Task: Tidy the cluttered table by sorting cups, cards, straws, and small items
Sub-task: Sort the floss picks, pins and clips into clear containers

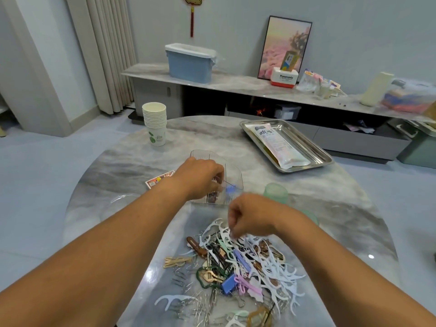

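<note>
Down at the near edge of the marble table lies a heap of small items: white floss picks, hair clips, paper clips, a blue binder clip and a pink clip, all tangled together. Over its far side the right hand hangs with the fingers curled downward, fingertips at a white floss pick; whether they actually pinch it cannot be told. Just beyond the heap stands a clear plastic organizer box with compartments. The left hand reaches into it, fingers bent and drawn close together above some dark pins and a blue clip lying inside; what, if anything, it holds is hidden. A card pack lies beside the left wrist. A green cup sits behind the right hand. Farther off, a stack of paper cups stands at the left, and a steel tray carrying a packet of straws rests at the right.
</note>
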`<state>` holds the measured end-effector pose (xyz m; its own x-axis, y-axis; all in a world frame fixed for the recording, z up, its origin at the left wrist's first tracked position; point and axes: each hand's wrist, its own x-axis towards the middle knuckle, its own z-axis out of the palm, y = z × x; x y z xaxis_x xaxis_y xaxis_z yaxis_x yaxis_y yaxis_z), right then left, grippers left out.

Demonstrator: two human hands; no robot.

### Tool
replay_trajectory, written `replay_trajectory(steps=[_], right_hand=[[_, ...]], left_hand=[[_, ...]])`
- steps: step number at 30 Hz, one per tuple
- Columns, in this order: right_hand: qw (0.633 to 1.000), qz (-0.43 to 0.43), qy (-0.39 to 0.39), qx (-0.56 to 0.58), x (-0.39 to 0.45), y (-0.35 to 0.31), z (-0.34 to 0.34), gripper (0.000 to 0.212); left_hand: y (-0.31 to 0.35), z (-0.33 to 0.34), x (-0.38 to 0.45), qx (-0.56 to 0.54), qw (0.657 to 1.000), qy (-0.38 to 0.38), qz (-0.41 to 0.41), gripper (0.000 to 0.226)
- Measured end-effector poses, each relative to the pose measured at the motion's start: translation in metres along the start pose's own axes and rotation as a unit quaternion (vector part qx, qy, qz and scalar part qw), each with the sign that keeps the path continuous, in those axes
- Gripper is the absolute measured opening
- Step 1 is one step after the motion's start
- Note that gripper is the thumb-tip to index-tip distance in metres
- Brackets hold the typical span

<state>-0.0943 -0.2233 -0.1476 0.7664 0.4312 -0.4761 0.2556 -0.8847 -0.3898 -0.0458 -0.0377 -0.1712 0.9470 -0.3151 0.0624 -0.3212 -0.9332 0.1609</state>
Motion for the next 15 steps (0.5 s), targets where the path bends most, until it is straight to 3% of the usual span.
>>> replay_trajectory(steps=[2, 4, 7, 15], right_hand=[[0.991, 0.0, -0.119, -0.06, -0.017, -0.011, 0.016, 0.031], [0.974, -0.018, -0.148, -0.169, -0.026, -0.018, 0.035, 0.044], [0.955, -0.082, -0.089, -0.271, -0.027, -0.019, 0.054, 0.039], [0.95, -0.128, -0.041, -0.28, -0.028, -0.021, 0.056, 0.015]], left_hand=[[0.001, -0.002, -0.003, -0.008, 1.0, 0.0, 0.0, 0.014], [0.0, -0.003, -0.005, -0.017, 1.0, -0.005, -0.004, 0.01], [-0.005, -0.006, -0.008, -0.045, 0.998, -0.029, -0.012, 0.008], [-0.005, -0.014, -0.018, -0.072, 0.996, -0.06, -0.013, 0.018]])
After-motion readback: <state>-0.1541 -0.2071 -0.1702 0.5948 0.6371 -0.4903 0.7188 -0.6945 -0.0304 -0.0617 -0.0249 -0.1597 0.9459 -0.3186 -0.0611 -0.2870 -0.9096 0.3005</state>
